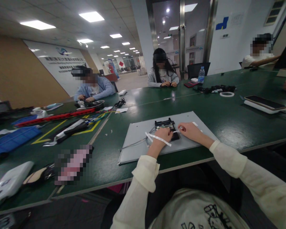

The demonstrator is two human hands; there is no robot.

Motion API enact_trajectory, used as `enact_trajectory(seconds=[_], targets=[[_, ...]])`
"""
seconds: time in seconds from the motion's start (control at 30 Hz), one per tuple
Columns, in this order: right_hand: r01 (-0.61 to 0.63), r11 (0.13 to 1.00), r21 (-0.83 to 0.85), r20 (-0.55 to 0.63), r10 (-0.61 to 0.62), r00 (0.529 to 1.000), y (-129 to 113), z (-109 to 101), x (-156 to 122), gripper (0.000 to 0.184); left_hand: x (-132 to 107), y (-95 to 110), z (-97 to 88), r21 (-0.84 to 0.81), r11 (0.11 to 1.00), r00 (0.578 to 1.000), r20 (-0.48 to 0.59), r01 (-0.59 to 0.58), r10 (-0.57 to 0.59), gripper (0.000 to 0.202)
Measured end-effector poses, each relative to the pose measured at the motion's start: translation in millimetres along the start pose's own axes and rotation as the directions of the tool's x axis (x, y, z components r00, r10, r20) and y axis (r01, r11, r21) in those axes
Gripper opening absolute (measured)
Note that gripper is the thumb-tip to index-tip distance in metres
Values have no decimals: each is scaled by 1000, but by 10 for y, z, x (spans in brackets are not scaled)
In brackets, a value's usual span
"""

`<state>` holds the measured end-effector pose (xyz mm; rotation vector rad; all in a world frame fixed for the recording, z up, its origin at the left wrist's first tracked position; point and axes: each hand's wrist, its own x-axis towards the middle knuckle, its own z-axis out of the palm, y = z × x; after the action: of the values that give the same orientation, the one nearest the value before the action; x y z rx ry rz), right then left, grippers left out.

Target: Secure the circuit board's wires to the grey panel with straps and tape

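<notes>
A black plastic housing with an exposed circuit board (pixel 166 122) lies on a light grey panel (pixel 135 133) in front of me. My left hand (pixel 164 135) rests on the near part of the housing with its fingers curled, and their tips are partly hidden. Just to the right, my right hand (pixel 190 131) pinches the end of a short white strip of tape (pixel 175 131) that reaches the housing's right side. Another white strip (pixel 159 139) lies across my left wrist. Thin grey cables (pixel 135 143) run left from the housing over the panel.
On the left are a blue tray (pixel 14 140), a long red strip (pixel 57 116) and a white device (pixel 11 181). A tape roll (pixel 227 94), a phone (pixel 264 102) and a water bottle (pixel 201 75) stand or lie to the right. Several people sit around the green table (pixel 143 101).
</notes>
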<state>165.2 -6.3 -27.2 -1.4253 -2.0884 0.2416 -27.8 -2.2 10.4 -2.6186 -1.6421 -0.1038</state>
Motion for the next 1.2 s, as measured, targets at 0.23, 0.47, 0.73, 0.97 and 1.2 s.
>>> enact_trajectory(seconds=[0.23,0.47,0.73,0.97,1.2], targets=[[25,994,-103,36,-21,999,-14,41,8,15,5,-3,-22,1,1000,999,29,-20,20,31],[10,980,-199,58,2,998,-42,19,-8,14,11,-32,17,23,999,999,-2,-38,38,33],[-35,973,-230,77,54,996,-31,-10,-30,18,-31,-42,-40,49,998,1000,-1,-28,28,33],[-68,966,-250,97,94,991,-15,-35,-55,21,-40,-53,-42,82,997,1000,2,3,-3,28],[-118,973,-200,37,127,991,108,-50,-61,19,-70,-55,-54,72,996,999,4,-54,53,24]])
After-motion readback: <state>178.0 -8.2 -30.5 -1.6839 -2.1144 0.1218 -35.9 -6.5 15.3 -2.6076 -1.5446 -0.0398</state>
